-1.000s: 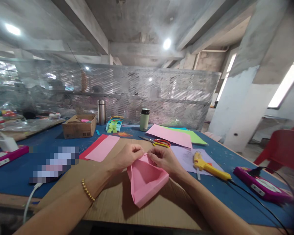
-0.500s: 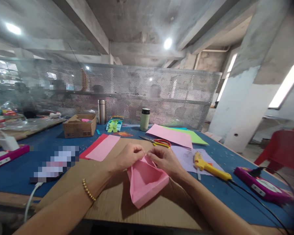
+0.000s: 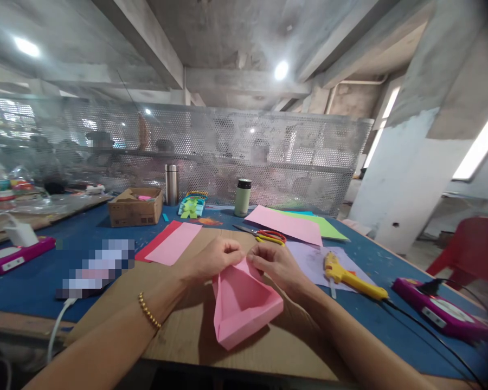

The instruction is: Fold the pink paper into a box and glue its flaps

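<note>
A folded pink paper box (image 3: 250, 328), open at the top with raised sides, is held over a brown cardboard sheet (image 3: 179, 341). My left hand (image 3: 219, 257) pinches its far edge from the left, fingers closed. Close beside it, my right hand (image 3: 272, 262) grips the same far edge, thumb and fingers pressed together. The fingers partly hide that edge. Just beyond my hands lie scissors (image 3: 270, 235) with red and yellow handles. Pink and red paper strips (image 3: 174, 244) rest to the left of the cardboard.
A yellow glue gun (image 3: 355, 279) lies on lilac paper at the right, its cord running to a purple power strip (image 3: 435, 309). Pink and green sheets (image 3: 284, 223), a green flask (image 3: 243, 200), a steel flask (image 3: 171, 185) and a cardboard box (image 3: 135, 208) stand or lie farther back.
My hands have parted very slightly at the far edge of the pink paper box and still hold it. The whole view has shifted a little.
</note>
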Tool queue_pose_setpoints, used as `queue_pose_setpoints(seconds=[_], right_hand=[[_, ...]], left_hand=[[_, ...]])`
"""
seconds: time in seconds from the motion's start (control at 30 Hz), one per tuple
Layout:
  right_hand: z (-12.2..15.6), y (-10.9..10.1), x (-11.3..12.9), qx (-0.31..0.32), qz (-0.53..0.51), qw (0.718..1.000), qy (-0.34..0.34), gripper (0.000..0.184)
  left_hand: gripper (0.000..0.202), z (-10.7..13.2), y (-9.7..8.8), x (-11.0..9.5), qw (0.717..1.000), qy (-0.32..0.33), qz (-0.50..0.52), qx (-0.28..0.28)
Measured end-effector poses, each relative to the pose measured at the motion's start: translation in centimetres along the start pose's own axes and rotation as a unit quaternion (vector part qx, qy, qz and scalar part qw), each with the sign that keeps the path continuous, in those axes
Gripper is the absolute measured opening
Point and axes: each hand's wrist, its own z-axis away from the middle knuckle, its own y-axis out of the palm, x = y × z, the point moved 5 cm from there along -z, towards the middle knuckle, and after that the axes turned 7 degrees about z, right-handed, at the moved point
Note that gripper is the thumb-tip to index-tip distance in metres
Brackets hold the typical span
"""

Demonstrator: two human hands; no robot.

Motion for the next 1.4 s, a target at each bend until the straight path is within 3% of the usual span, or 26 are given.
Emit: queue_pose_setpoints(seconds=[0.37,0.63,0.8,1.07,1.4], right_hand=[[-0.1,0.2,-0.3,-0.004,-0.010,1.000,0.018,0.017],[-0.3,0.0,0.1,-0.013,0.046,0.999,0.000,0.012],[-0.2,0.1,0.3,-0.015,0.042,0.999,0.008,0.012],[-0.2,-0.2,0.1,-0.019,0.027,0.999,-0.015,0.037],[0.0,-0.1,0.8,-0.021,0.095,0.995,-0.022,0.035]], left_hand=[[0.048,-0.3,-0.2,0.5,0.999,0.000,0.030,-0.030],[0.029,0.1,-0.1,0.0,0.999,-0.026,0.010,-0.040],[0.031,-0.1,-0.2,-0.3,0.999,0.000,-0.011,-0.032],[0.033,-0.2,-0.3,-0.3,0.999,0.022,-0.043,-0.013],[0.033,-0.2,0.0,0.0,0.999,0.013,-0.036,0.000]])
